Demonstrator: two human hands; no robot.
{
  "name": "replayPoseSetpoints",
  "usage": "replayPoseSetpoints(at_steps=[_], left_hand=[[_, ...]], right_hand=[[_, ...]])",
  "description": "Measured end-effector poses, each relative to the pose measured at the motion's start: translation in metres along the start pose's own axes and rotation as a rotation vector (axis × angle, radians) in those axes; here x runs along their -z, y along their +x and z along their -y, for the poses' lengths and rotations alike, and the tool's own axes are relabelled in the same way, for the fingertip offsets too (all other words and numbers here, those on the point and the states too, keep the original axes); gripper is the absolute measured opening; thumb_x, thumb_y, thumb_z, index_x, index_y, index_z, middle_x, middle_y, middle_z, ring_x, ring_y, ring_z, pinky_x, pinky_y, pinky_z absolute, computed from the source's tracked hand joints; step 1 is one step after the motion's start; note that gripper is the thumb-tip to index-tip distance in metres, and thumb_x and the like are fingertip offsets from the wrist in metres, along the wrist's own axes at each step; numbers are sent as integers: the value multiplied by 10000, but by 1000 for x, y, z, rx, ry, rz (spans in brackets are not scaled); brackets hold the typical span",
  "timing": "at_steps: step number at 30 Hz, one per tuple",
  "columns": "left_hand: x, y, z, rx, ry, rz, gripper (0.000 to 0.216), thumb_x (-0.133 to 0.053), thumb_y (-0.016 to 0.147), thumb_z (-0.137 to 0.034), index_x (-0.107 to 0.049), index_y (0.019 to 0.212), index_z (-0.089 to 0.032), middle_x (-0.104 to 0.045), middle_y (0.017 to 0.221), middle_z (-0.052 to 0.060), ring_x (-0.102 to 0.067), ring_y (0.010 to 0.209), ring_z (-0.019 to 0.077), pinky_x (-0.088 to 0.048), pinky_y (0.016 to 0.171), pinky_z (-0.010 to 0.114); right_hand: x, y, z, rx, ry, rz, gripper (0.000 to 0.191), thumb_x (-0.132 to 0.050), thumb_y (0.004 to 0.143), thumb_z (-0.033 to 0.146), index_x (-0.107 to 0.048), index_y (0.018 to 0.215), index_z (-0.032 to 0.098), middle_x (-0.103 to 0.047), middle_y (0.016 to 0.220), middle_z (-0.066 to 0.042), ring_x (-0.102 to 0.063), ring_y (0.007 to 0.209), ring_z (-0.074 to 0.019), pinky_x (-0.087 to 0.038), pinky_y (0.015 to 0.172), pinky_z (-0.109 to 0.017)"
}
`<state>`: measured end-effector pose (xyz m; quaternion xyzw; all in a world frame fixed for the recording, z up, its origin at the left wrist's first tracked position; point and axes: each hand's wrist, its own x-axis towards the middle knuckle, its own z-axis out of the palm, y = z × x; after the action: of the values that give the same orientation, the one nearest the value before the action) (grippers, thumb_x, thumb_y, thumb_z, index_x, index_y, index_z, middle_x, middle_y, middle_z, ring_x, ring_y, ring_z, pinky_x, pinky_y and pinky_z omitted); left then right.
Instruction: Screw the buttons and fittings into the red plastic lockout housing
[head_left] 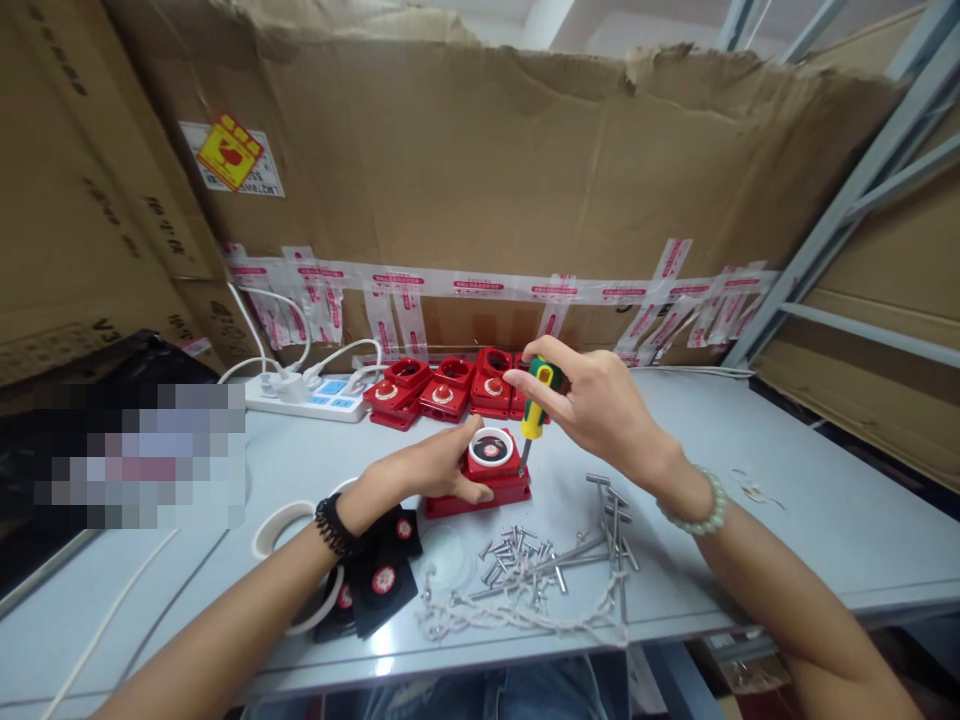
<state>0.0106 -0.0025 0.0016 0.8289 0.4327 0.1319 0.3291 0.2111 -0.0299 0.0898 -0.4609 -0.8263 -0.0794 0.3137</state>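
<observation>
A red box [480,500] with a white ring [490,433] around a dark round disc [491,450] sits in the middle of the table. My left hand [437,465] grips it from the left side, thumb across its near face. In my right hand [592,395] is a screwdriver [533,415] with a yellow and green handle. Its shaft points down, and the tip meets the box's right side near a corner. Any screw under the tip is too small to make out.
Several red boxes [442,390] line the back beside a white power strip [307,398] with plugs. Loose screws [517,545], metal T-shaped rods [615,510] and white cord [525,620] lie in front. Black square sheets [384,585] and white rings [281,525] are left. Cardboard [480,180] stands behind.
</observation>
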Motion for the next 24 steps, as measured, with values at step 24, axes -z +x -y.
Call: replayPoseSetpoints(at_steps=[24], left_hand=[[1, 0, -1, -35, 4, -17, 574, -725, 610, -317, -431, 1085, -185, -603, 1097, 89, -573, 952, 271, -451, 816, 362]], right_hand=[[-12, 0, -1, 149, 431, -154, 276, -503, 889, 375, -670, 983, 176, -700, 912, -47, -625, 777, -141, -464, 697, -272]])
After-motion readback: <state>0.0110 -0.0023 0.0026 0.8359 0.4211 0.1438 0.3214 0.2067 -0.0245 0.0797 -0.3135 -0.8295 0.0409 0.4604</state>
